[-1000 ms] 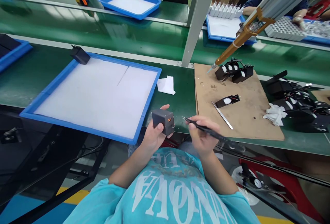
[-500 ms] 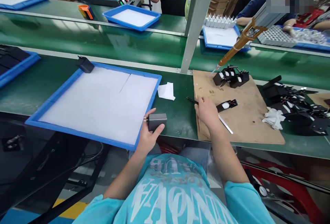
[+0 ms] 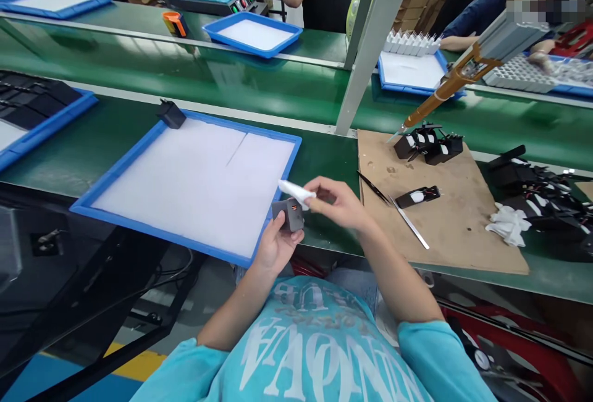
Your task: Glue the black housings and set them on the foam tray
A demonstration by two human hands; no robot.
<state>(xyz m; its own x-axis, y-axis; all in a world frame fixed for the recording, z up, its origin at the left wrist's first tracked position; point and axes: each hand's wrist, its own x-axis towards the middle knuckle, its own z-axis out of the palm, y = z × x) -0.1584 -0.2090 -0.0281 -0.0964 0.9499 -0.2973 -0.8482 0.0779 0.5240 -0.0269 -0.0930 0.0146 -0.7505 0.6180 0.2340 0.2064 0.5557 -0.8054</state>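
Observation:
Over the near right rim of a white-lined blue tray [image 3: 185, 246], my left hand [image 3: 274, 246] grips a black power adapter [image 3: 293, 215], its end with small orange slots tilted up. My right hand [image 3: 337, 202] pinches a folded white wipe [image 3: 296, 191] just above the adapter; I cannot tell whether the wipe touches it. Black tweezers [image 3: 373, 188] lie at the left edge of a cardboard sheet [image 3: 456, 217]. A thin metal strip-like tool [image 3: 411, 224] rests beside them, next to an opened black adapter part [image 3: 418, 196].
Another black adapter [image 3: 171, 114] sits on the tray's far left corner. An orange-tipped dispenser [image 3: 438, 96] hangs above several black housings [image 3: 428, 142]. More housings [image 3: 537, 195] and a crumpled wipe [image 3: 508, 224] lie at right. A metal post [image 3: 365, 56] rises behind the bench.
My right hand has let go of the tweezers, moved left and picked up the white wipe from the bench. The adapter in my left hand has been turned so its end faces up.

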